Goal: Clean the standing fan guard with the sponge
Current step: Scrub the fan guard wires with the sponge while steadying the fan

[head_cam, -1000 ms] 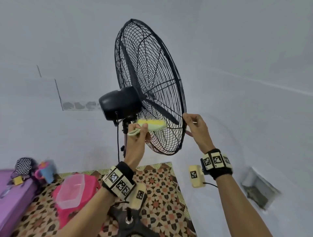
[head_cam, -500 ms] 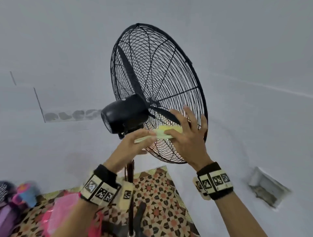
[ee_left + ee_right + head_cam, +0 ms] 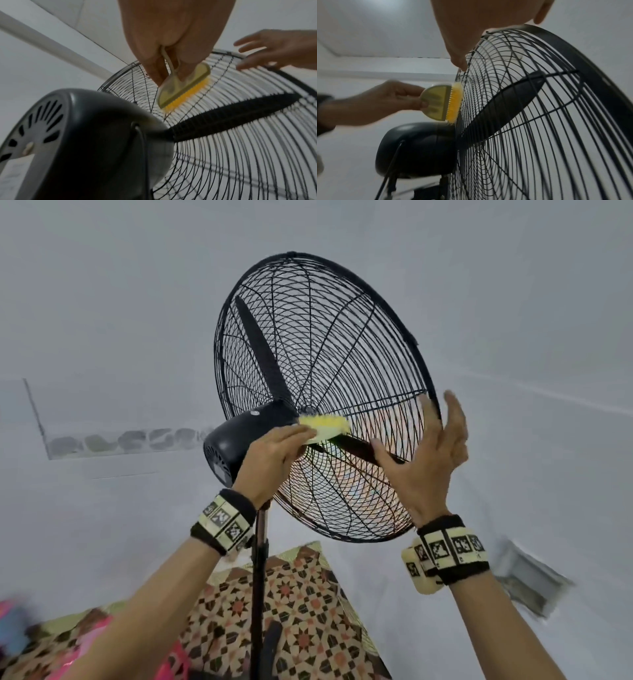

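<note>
A black standing fan's wire guard (image 3: 342,354) fills the middle of the head view, seen from behind, with its motor housing (image 3: 239,440) at the left. My left hand (image 3: 274,453) grips the pale handle of a yellow sponge scrubber (image 3: 325,426) and presses its yellow face against the rear guard wires just above the motor. The left wrist view shows the sponge (image 3: 185,89) flat on the guard (image 3: 240,148). My right hand (image 3: 428,453) is open with fingers spread. Its fingertips touch the guard's right rim, and it holds nothing. The right wrist view shows the sponge (image 3: 443,102) against the guard (image 3: 539,121).
The fan pole (image 3: 258,577) runs down to a patterned mat (image 3: 291,611) on the floor. Something pink (image 3: 102,645) lies blurred at the bottom left. White walls surround the fan, with a wall opening (image 3: 527,580) at the lower right. A black blade (image 3: 240,115) sits inside the guard.
My left hand has carried the sponge up from the lower guard to just above the motor. My right hand has left the sponge area and spread onto the guard's right rim. The view has tilted upward.
</note>
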